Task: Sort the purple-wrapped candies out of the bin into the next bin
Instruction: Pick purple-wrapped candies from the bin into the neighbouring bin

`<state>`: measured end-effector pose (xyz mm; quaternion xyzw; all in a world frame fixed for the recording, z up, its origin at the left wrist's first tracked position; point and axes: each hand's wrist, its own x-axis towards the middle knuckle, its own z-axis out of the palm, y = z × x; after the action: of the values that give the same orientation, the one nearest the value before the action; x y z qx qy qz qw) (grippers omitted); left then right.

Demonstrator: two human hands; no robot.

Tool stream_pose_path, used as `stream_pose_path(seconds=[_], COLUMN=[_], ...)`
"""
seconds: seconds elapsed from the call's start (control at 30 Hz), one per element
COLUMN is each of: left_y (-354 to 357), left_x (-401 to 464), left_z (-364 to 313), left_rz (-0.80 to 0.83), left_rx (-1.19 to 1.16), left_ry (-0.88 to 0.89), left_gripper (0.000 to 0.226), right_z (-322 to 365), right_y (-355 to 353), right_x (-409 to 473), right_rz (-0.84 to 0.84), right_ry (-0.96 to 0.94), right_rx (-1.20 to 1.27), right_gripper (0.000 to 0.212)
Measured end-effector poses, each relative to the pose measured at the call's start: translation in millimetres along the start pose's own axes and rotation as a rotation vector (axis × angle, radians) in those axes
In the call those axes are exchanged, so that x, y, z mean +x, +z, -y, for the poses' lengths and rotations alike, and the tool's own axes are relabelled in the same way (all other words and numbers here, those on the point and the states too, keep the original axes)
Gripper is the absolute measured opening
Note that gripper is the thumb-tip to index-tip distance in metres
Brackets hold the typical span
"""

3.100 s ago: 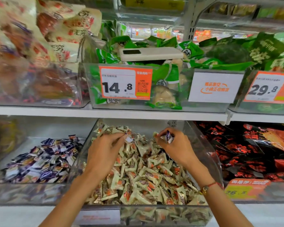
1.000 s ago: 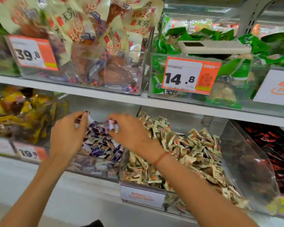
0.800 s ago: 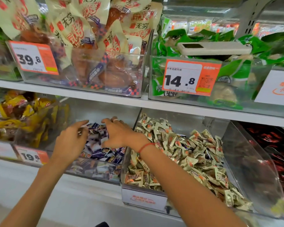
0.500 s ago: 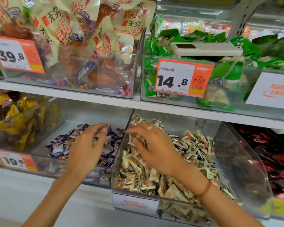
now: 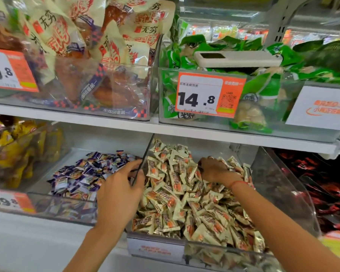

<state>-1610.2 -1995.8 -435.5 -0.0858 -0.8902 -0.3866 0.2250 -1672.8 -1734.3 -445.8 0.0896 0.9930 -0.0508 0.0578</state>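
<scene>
The right hand is dug, fingers hidden, into the far cream-wrapped candies; whether anything is held cannot be told. The left hand, relaxed and empty, rests at the divider wall. Purple-wrapped candies lie in the left bin. Cream wrappers should be parted gently so buried purple shows.

1. Both bare forearms reach forward and upward from the bottom edge.
2. The left hand is held palm down, fingers relaxed and slightly spread.
3. The right hand lies further forward, fingers curled downward out of sight, a red cord around its wrist.
</scene>
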Motion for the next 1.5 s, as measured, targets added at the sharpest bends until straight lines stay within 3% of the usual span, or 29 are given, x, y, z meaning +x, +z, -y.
stream_pose_path(seconds=[0.2,0.37,0.43,0.53,0.67,0.77,0.83,0.9,1.0,1.07,1.13,1.2,1.27,1.33,1.4,1.5], left_y=[-2,1,9,37,85,104,107,105,94,84,77,68,61,57,52,46], left_x=[-1,7,9,10,12,25,34,30,4,-12,-15,-12,-9,-9,-11,-14], left_z=[1,-16,-39,-70,-81,-79,-83,-91,-106,-111,-108,-95,-77,-61,-52,-44], left_rz=[0.014,0.022,0.121,0.414,0.804,0.753,0.68,0.614,0.624,0.624,0.477,0.309,0.242,0.23,0.218,0.256], left_rx=[0.005,0.194,0.184,0.2,0.505,0.737,0.773,0.568,-0.046,-0.41,-0.604,-0.628,-0.513,-0.279,-0.071,0.047], left_ry=[0.015,0.359,0.479,0.622,0.728,0.693,0.643,0.599,0.387,0.284,0.207,0.19,0.236,0.323,0.375,0.388], left_gripper=[0.028,0.033,0.031,0.038,0.044,0.047,0.048,0.052,0.063,0.043,0.014,0.01,0.015,0.031,0.032,0.03], right_z=[-21,-39,-45,-54,-63,-71,-73,-73,-63,-49,-38,-34,-39,-43,-44,-48], right_y=[-13,-31,-32,-28,-27,-30,-31,-31,-32,-33,-33,-32,-30,-26,-18,-10], right_x=[-55,-114,-129,-142,-150,-153,-156,-158,-154,-148,-141,-131,-115,-102,-93,-87], right_rz=[-0.023,-0.169,-0.153,-0.134,-0.263,-0.28,-0.294,-0.324,-0.383,-0.406,-0.368,-0.336,-0.35,-0.164,0.027,-0.038], right_ry=[-0.119,-0.182,-0.176,-0.167,-0.071,-0.008,-0.033,-0.056,-0.053,-0.104,-0.163,-0.178,-0.14,-0.097,-0.055,-0.023], right_rx=[0.069,0.106,0.129,0.253,0.466,0.467,0.491,0.623,0.962,1.083,1.116,1.017,0.696,0.34,0.143,0.046], right_gripper=[0.021,0.021,0.022,0.022,0.013,0.029,0.031,0.025,0.014,0.011,0.007,0.012,0.013,0.029,0.035,0.022])
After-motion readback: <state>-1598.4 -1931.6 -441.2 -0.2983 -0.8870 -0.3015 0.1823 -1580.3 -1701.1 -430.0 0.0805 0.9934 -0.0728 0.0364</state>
